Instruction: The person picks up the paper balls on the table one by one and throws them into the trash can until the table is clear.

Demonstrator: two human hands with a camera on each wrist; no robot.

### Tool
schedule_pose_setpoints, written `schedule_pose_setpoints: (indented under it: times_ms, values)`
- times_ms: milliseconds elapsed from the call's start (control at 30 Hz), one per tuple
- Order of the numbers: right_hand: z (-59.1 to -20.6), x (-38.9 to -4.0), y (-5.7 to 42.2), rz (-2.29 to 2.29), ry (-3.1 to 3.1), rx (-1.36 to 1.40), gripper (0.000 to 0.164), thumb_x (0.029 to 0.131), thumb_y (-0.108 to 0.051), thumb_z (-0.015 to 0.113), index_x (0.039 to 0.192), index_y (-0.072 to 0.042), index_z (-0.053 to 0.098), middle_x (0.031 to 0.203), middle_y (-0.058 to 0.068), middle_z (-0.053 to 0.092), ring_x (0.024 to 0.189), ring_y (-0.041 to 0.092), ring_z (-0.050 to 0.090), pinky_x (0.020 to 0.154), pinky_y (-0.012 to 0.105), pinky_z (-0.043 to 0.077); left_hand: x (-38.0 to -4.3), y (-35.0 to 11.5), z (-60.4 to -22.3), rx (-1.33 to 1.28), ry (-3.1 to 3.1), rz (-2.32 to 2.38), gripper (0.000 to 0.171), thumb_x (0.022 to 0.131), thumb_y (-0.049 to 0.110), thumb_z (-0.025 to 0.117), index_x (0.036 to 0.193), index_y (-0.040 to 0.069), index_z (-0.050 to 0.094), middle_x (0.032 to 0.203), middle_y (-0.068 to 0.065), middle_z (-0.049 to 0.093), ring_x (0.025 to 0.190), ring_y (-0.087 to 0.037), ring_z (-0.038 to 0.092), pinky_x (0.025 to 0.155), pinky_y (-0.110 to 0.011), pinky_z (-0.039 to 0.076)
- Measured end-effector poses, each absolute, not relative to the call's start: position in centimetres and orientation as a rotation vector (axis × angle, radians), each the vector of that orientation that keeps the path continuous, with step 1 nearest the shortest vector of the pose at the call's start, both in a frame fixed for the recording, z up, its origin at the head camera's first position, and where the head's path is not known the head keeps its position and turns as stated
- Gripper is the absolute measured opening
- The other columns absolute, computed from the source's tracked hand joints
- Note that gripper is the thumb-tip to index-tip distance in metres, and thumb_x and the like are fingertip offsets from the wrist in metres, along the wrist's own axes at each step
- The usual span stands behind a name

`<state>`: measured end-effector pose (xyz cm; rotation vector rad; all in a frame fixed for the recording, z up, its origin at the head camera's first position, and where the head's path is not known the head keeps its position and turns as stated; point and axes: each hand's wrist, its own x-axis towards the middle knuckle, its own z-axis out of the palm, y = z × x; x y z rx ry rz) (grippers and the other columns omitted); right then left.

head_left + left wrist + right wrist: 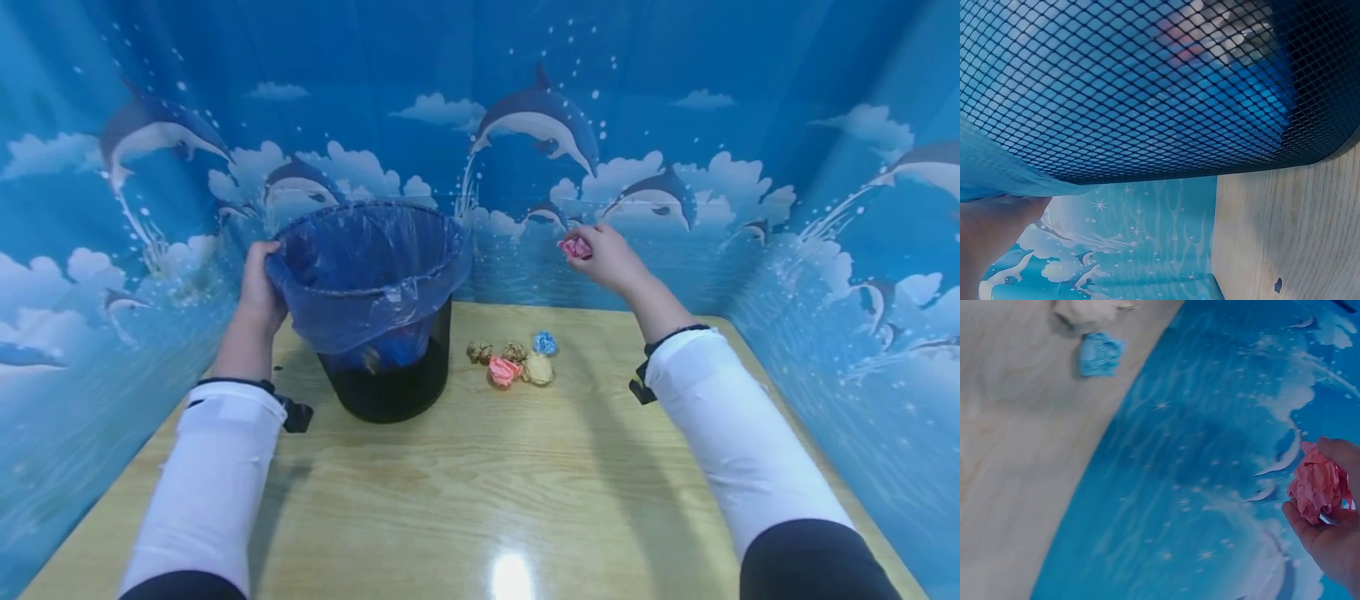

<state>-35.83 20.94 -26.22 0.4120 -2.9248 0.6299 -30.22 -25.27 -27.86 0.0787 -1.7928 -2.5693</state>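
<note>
My left hand (262, 283) grips the rim of a black mesh trash bin (397, 383) at its left side, over the translucent blue liner bag (360, 312) folded down outside. In the left wrist view the bin's mesh wall (1122, 112) fills most of the frame, with blurred crumpled pieces showing through it. To the right of the bin, raised above the table, my right hand (603, 257) pinches a crumpled pink paper ball (576, 248). The right wrist view shows this pink ball (1317, 484) between thumb and fingers.
On the wooden table (435, 500), right of the bin, lie several paper balls: a coral one (504, 371), a cream one (537, 369), a blue one (545, 342) and brown-patterned ones (480, 352). A dolphin-print curtain (450, 108) surrounds the table's back and sides.
</note>
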Motion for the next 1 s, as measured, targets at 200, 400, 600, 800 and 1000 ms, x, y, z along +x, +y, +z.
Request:
schedule_pose_setpoints:
  times_ms: [200, 400, 600, 800, 1000]
  values:
    - [-24.0, -35.3, 19.1, 0.646, -2.874, 0.461, 0.042, 0.097, -0.023, 0.057, 0.137, -0.01, 0.051, 0.134, 0.022, 0.043, 0.118, 0.037, 0.048, 0.098, 0.05, 0.046, -30.2, -25.2, -28.0, 0.082, -1.807, -2.562, 0.09, 0.092, 0.044, 0.036, 0.145, 0.026, -0.034, 0.153, 0.017, -0.035, 0.141, -0.003, -0.03, 0.117, -0.022, -0.01]
    - [-22.0, -34.6, 17.1, 0.625, -2.841, 0.536, 0.043, 0.097, -0.026, 0.057, 0.138, -0.012, 0.051, 0.133, 0.019, 0.045, 0.118, 0.034, 0.048, 0.1, 0.049, 0.045, -30.3, -25.3, -27.9, 0.107, -1.803, -2.569, 0.09, 0.092, 0.045, 0.037, 0.145, 0.029, -0.034, 0.153, 0.018, -0.035, 0.142, -0.004, -0.029, 0.118, -0.023, -0.009]
    - [-20.3, -34.1, 15.0, 0.647, -2.813, 0.58, 0.042, 0.098, -0.028, 0.056, 0.138, -0.016, 0.051, 0.13, 0.016, 0.045, 0.117, 0.031, 0.048, 0.099, 0.046, 0.046, -30.2, -25.4, -27.7, 0.133, -1.786, -2.577, 0.091, 0.092, 0.045, 0.038, 0.145, 0.031, -0.034, 0.153, 0.019, -0.034, 0.142, -0.003, -0.028, 0.118, -0.023, -0.008]
    - [-19.2, -33.8, 12.6, 0.71, -2.775, 0.626, 0.043, 0.097, -0.029, 0.058, 0.137, -0.018, 0.051, 0.14, 0.015, 0.042, 0.123, 0.031, 0.044, 0.1, 0.045, 0.045, -30.2, -25.3, -27.7, 0.139, -1.803, -2.565, 0.092, 0.091, 0.046, 0.039, 0.145, 0.031, -0.034, 0.152, 0.019, -0.035, 0.141, -0.004, -0.029, 0.118, -0.024, -0.01]
    - [-18.4, -33.1, 10.1, 0.787, -2.7, 0.687, 0.042, 0.096, -0.029, 0.059, 0.136, -0.019, 0.052, 0.14, 0.012, 0.043, 0.123, 0.027, 0.047, 0.1, 0.04, 0.046, -30.3, -25.3, -27.9, 0.144, -1.811, -2.555, 0.092, 0.091, 0.046, 0.04, 0.145, 0.031, -0.034, 0.152, 0.018, -0.035, 0.141, -0.004, -0.03, 0.118, -0.025, -0.011]
